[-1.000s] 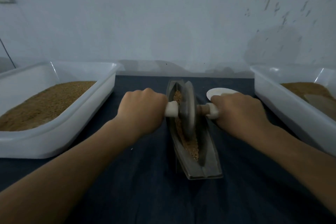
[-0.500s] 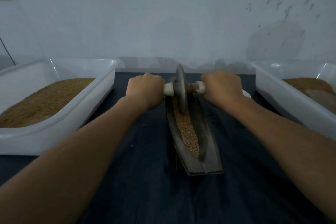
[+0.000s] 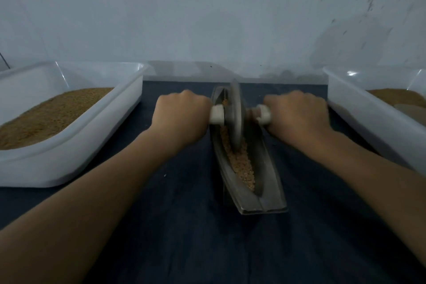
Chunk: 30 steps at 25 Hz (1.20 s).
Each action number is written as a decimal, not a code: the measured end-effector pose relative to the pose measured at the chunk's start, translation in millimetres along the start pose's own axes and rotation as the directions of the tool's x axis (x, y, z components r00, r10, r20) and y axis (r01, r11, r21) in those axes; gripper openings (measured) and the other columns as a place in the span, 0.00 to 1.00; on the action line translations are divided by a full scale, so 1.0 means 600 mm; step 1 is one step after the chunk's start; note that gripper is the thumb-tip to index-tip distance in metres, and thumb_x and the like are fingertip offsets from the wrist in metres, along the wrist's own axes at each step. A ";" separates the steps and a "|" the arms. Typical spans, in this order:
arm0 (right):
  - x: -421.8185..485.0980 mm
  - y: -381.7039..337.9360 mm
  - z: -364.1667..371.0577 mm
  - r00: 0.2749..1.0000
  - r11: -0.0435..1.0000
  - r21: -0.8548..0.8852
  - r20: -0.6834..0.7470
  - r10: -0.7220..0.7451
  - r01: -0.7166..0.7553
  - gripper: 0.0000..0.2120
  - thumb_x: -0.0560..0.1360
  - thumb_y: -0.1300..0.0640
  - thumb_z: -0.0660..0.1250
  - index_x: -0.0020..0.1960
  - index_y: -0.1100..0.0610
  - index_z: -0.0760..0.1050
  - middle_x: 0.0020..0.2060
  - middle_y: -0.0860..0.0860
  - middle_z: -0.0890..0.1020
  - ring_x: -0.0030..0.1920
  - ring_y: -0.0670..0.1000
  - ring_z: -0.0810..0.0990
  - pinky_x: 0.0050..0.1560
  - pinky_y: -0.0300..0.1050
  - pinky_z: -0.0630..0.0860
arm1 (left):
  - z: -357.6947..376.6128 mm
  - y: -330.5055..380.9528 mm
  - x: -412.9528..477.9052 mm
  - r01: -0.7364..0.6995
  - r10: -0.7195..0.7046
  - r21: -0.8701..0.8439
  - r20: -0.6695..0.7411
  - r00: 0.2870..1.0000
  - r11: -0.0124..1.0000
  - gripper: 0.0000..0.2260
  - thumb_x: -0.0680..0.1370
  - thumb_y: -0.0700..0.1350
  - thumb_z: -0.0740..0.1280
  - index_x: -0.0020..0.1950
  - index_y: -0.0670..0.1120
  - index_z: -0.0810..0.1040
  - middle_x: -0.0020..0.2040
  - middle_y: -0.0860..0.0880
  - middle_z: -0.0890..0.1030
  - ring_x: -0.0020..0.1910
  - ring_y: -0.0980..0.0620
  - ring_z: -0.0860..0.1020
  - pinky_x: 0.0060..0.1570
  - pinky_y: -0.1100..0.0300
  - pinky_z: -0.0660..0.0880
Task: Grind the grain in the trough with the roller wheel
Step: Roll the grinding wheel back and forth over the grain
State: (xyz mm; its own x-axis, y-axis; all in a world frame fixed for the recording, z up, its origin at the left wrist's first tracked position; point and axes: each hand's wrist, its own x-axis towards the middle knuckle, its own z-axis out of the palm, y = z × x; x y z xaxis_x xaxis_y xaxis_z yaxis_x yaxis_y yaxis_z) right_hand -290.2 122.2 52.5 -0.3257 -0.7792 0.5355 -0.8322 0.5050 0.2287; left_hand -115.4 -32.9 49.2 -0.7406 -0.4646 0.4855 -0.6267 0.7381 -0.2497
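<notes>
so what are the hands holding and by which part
The roller wheel, by its axle handles: the left hand grips the left handle, the right hand the right one.

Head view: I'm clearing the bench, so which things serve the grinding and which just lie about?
In use: roller wheel, gripped at its handles by the left hand and right hand; trough; grain in it.
Lying about: left white tub and right white tub, each holding brown granular stuff.

Grey roller wheel [image 3: 235, 115] upright in narrow trough [image 3: 265, 193], on tan grain [image 3: 242, 163].
</notes>
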 end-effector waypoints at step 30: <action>-0.049 0.017 -0.003 0.998 0.998 -0.045 -0.054 -0.036 0.033 0.14 0.68 0.49 0.71 0.35 0.49 0.65 0.29 0.46 0.72 0.28 0.52 0.66 0.29 0.39 0.51 | -0.031 -0.002 -0.048 -0.111 0.112 0.032 -0.015 0.994 0.993 0.15 0.68 0.51 0.74 0.38 0.53 0.67 0.29 0.55 0.56 0.24 0.55 0.53 0.25 0.62 0.52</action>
State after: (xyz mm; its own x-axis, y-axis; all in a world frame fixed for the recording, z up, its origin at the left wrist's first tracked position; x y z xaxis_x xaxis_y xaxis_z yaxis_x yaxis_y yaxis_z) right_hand -288.3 151.3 40.7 -0.2713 -0.7756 0.5699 -0.8215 0.4952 0.2828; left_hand -88.8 -11.3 51.0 -0.8023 -0.3717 0.4671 -0.5478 0.7694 -0.3285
